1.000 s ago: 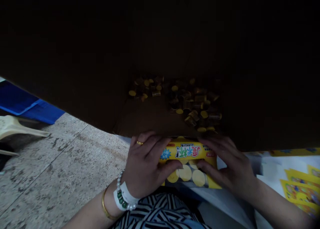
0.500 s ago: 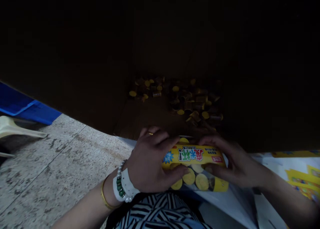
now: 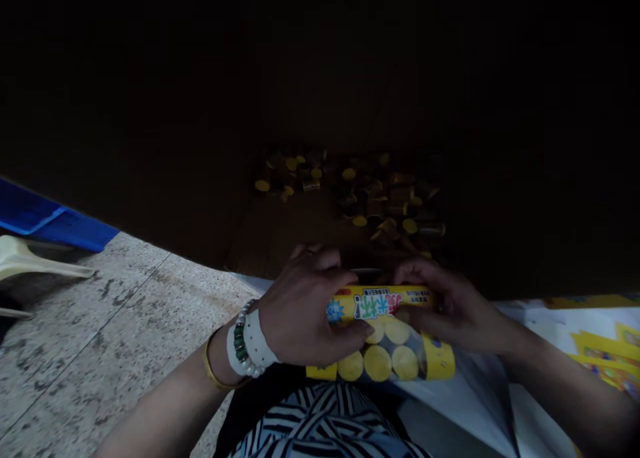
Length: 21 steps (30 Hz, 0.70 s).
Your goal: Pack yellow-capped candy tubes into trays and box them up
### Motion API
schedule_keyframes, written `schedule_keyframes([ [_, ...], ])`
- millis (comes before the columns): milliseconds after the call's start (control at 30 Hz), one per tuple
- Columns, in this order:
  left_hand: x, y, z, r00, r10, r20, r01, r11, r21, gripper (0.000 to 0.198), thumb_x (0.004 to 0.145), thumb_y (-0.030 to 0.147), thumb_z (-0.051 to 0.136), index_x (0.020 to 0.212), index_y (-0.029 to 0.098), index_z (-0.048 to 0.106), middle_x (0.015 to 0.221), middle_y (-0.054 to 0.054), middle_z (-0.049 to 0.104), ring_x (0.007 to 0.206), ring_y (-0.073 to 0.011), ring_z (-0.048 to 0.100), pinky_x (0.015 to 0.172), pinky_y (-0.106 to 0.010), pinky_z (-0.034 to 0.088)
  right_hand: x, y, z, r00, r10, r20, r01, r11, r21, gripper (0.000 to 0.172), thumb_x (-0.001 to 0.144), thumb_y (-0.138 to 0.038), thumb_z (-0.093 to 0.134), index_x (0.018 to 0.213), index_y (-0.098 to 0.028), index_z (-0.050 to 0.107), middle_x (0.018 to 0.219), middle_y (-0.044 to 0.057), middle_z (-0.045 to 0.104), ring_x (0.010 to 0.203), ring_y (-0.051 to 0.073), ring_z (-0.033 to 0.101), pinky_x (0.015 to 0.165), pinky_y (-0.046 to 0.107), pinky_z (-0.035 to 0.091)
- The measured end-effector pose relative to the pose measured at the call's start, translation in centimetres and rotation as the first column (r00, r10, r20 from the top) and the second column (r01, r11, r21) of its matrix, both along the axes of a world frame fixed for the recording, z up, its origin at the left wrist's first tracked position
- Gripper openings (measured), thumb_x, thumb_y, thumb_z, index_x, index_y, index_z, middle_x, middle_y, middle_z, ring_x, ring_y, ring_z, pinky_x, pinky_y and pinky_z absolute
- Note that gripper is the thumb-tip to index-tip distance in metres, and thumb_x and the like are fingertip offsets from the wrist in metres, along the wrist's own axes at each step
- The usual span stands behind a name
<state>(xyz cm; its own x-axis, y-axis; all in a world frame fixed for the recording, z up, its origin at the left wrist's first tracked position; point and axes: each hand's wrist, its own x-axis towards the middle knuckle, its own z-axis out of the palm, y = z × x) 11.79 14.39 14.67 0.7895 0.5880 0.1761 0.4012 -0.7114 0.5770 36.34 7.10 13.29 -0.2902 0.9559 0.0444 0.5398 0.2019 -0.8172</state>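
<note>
A yellow printed packet (image 3: pixel 385 335) with a clear window showing round yellow lids lies across my lap. My left hand (image 3: pixel 307 308), with a ring and bead and gold bracelets at the wrist, is closed on the packet's left end, thumb on its front. Closed over the packet's right upper edge is my right hand (image 3: pixel 450 305). Beyond the hands, in deep shadow inside a big dark cardboard box (image 3: pixel 165 178), lies a heap of small yellow-lidded cups (image 3: pixel 370 195).
Speckled stone floor (image 3: pixel 100 338) spreads to the left, with a blue crate (image 3: pixel 50 218) and a pale plastic chair leg (image 3: pixel 35 261) at the far left. More flat yellow printed packets (image 3: pixel 607 355) lie on white sheeting at the right.
The packet has tipped so more of its clear window and lids shows below. Both hands have shifted slightly up and inward along its top edge.
</note>
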Motion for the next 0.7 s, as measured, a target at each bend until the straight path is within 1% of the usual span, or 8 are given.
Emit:
schedule_keyframes([
  [67, 0.1, 0.0, -0.1, 1.0, 0.023, -0.002, -0.023, 1.0, -0.003, 0.037, 0.068, 0.044, 0.074, 0.097, 0.02, 0.074, 0.086, -0.005, 0.061, 0.084, -0.0239, 0.058, 0.086, -0.048, 0.044, -0.3, 0.2, -0.5, 0.998, -0.064, 0.002, 0.064, 0.995, 0.071, 0.013, 0.092, -0.033, 0.062, 0.102, -0.026, 0.062, 0.098, 0.004, 0.07, 0.089, 0.019, 0.069, 0.074, 0.03, 0.06],
  [133, 0.1, -0.1, -0.2, 0.999, 0.046, 0.014, -0.046, 0.999, -0.003, 0.038, 0.07, 0.044, 0.074, 0.1, 0.02, 0.074, 0.086, -0.005, 0.063, 0.084, -0.0241, 0.06, 0.085, -0.048, 0.045, -0.5, 0.2, -1.0, 0.99, -0.127, 0.058, 0.114, 0.974, 0.195, 0.012, 0.093, -0.034, 0.061, 0.102, -0.028, 0.067, 0.11, 0.005, 0.071, 0.109, 0.024, 0.067, 0.091, 0.04, 0.058],
  [233, -0.5, -0.2, -0.2, 0.989, 0.111, 0.099, -0.11, 0.994, -0.009, 0.051, 0.076, 0.043, 0.072, 0.119, 0.017, 0.069, 0.094, -0.008, 0.069, 0.091, -0.0266, 0.065, 0.084, -0.047, 0.05, -0.6, 0.1, -1.7, 0.977, -0.185, 0.11, 0.15, 0.951, 0.27, 0.012, 0.093, -0.035, 0.062, 0.101, -0.031, 0.07, 0.128, 0.003, 0.067, 0.126, 0.028, 0.059, 0.103, 0.053, 0.051],
  [300, -1.3, -0.5, -0.4, 0.97, 0.174, 0.169, -0.166, 0.984, -0.061, 0.061, 0.081, 0.039, 0.07, 0.136, 0.015, 0.056, 0.102, -0.008, 0.074, 0.102, -0.0263, 0.066, 0.089, -0.044, 0.052, -0.5, 0.0, -2.0, 0.971, -0.216, 0.102, 0.185, 0.951, 0.248, 0.012, 0.093, -0.036, 0.062, 0.099, -0.031, 0.071, 0.128, 0.003, 0.067, 0.125, 0.029, 0.06, 0.1, 0.053, 0.053],
  [367, -2.2, -1.1, -0.7, 0.941, 0.237, 0.243, -0.211, 0.969, -0.129, 0.066, 0.084, 0.035, 0.069, 0.144, 0.019, 0.047, 0.113, -0.006, 0.074, 0.111, -0.0232, 0.066, 0.095, -0.04, 0.053, -0.5, -0.1, -2.2, 0.968, -0.232, 0.098, 0.201, 0.946, 0.252, 0.012, 0.092, -0.036, 0.062, 0.098, -0.031, 0.071, 0.121, 0.003, 0.071, 0.12, 0.028, 0.063, 0.094, 0.049, 0.057],
  [467, -3.2, -2.3, -1.4, 0.855, 0.395, 0.336, -0.361, 0.919, -0.162, 0.057, 0.082, 0.033, 0.073, 0.136, 0.025, 0.056, 0.125, -0.005, 0.07, 0.111, -0.0204, 0.067, 0.096, -0.036, 0.055, -0.6, -0.3, -2.2, 0.968, -0.225, 0.114, 0.187, 0.943, 0.276, 0.012, 0.093, -0.034, 0.061, 0.099, -0.031, 0.071, 0.098, 0.0, 0.076, 0.097, 0.023, 0.072, 0.076, 0.038, 0.062],
  [567, -3.4, -3.3, -1.9, 0.775, 0.53, 0.344, -0.5, 0.847, -0.178, 0.04, 0.078, 0.032, 0.076, 0.117, 0.023, 0.069, 0.104, -0.005, 0.072, 0.091, -0.0178, 0.069, 0.079, -0.031, 0.058, -0.5, -0.5, -2.3, 0.963, -0.234, 0.135, 0.187, 0.938, 0.29, 0.012, 0.094, -0.032, 0.06, 0.1, -0.032, 0.07, 0.091, -0.002, 0.076, 0.081, 0.019, 0.072, 0.062, 0.029, 0.059],
  [700, -2.8, -3.8, -2.4, 0.77, 0.538, 0.343, -0.509, 0.842, -0.178, 0.031, 0.077, 0.031, 0.076, 0.105, 0.02, 0.073, 0.087, -0.004, 0.067, 0.077, -0.0148, 0.064, 0.068, -0.028, 0.056, -0.3, -0.9, -2.7, 0.96, -0.237, 0.149, 0.183, 0.933, 0.309, 0.014, 0.094, -0.033, 0.059, 0.103, -0.033, 0.069, 0.095, -0.003, 0.076, 0.08, 0.019, 0.072, 0.062, 0.029, 0.057],
])
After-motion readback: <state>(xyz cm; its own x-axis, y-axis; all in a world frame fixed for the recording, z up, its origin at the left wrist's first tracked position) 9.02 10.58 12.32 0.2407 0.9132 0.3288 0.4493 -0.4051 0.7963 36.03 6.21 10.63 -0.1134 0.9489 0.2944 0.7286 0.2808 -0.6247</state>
